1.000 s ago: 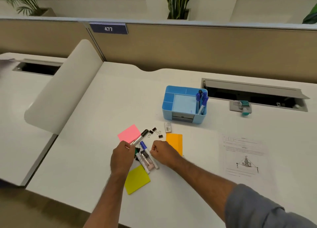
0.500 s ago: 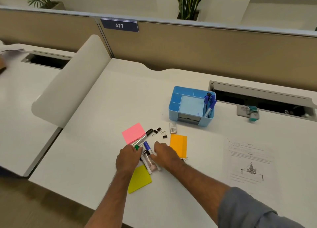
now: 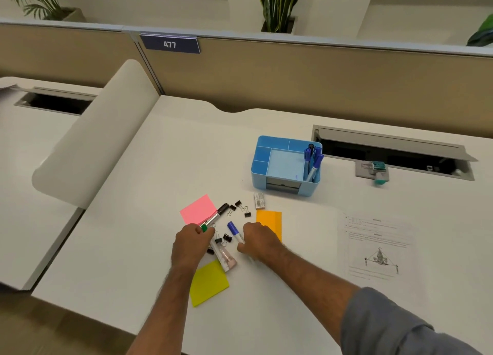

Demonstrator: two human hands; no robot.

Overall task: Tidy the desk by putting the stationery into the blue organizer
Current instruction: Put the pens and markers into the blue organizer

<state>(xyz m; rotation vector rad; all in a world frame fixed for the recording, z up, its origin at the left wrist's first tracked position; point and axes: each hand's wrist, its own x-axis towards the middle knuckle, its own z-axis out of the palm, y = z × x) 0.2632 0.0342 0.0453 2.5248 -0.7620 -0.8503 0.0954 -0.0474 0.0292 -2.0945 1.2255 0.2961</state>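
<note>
Your left hand (image 3: 190, 244) grips the markers (image 3: 213, 220); your right hand (image 3: 257, 238) pinches the blue marker (image 3: 236, 232). Lift both clear, then stand them in the blue organizer (image 3: 286, 165).

Binder clips (image 3: 241, 208) before blue organizer (image 3: 286, 165)

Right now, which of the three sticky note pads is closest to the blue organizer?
The orange pad, just in front of the blue organizer. The pink pad lies further left, and the yellow-green pad nearest the person.
</note>
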